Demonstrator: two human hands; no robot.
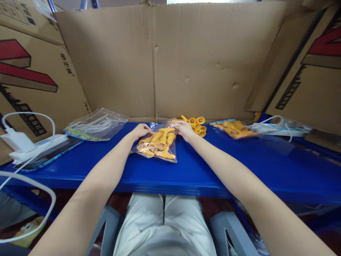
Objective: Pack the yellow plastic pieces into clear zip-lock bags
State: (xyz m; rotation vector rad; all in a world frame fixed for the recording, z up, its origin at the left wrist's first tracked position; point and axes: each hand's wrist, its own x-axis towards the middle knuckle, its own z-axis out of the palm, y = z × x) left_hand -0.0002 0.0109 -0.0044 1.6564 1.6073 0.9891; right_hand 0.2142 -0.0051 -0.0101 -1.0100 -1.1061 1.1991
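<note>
A clear plastic bag (172, 156) lies on the blue table in front of me, with several yellow funnel-shaped plastic pieces (162, 143) inside. My left hand (140, 131) pinches the bag's upper left edge. At its upper right corner, my right hand (184, 129) has its fingers closed on the bag's edge. Just behind my right hand sits a loose cluster of the same yellow pieces (197, 124), their round open ends facing me.
A second bag of yellow pieces (234, 128) lies to the right. On the left are a clear bag with a white cable (98, 124), a phone (53, 153), a power strip (39, 146) and a charger (18, 141). Cardboard walls (202, 64) enclose the blue table (170, 177).
</note>
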